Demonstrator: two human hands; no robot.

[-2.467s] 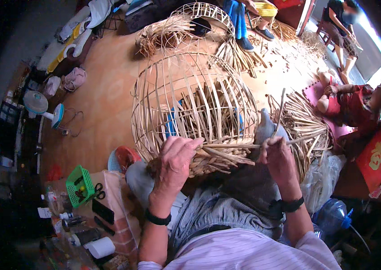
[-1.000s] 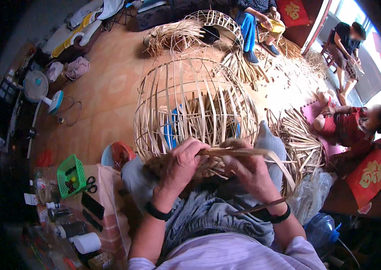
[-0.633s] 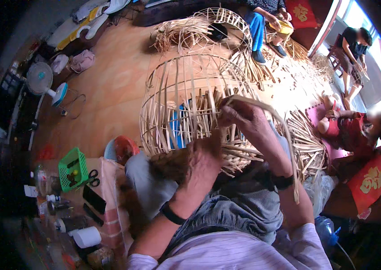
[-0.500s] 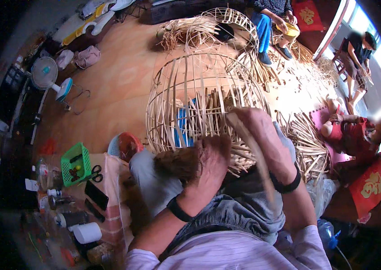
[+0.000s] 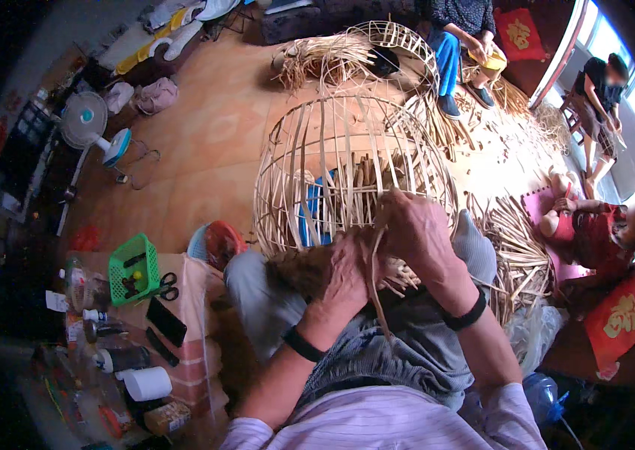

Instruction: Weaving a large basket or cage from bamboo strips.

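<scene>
A large open basket (image 5: 263, 196) of pale split strips stands between my knees, its upright ribs spread wide and joined by thin hoops. At its near edge lies a dense brown woven band (image 5: 293, 267). My left hand (image 5: 349, 264) is closed on that edge, fingertips partly hidden. Close beside it, slightly higher and to the right, my right hand (image 5: 420, 234) pinches a flat plant-fibre strip (image 5: 374, 289). The strip's loose end dangles between my wrists over my lap. Through the ribs, stalks (image 5: 359, 174) and something blue (image 5: 311, 210) show.
Left, a cloth-covered table (image 5: 196, 300) bears a green plastic basket (image 5: 132, 268), scissors (image 5: 170, 286), a phone (image 5: 166, 322) and a white cup (image 5: 146, 384). Loose stalks (image 5: 512, 259) lie right. One person (image 5: 464, 45) sits far off, another by the window (image 5: 596, 97); a child in red (image 5: 591, 236) sits right.
My right hand has come left and down, close to my left hand. The strip, earlier slanting across to my right wrist, now hangs between my hands. The whole view has shifted slightly.
</scene>
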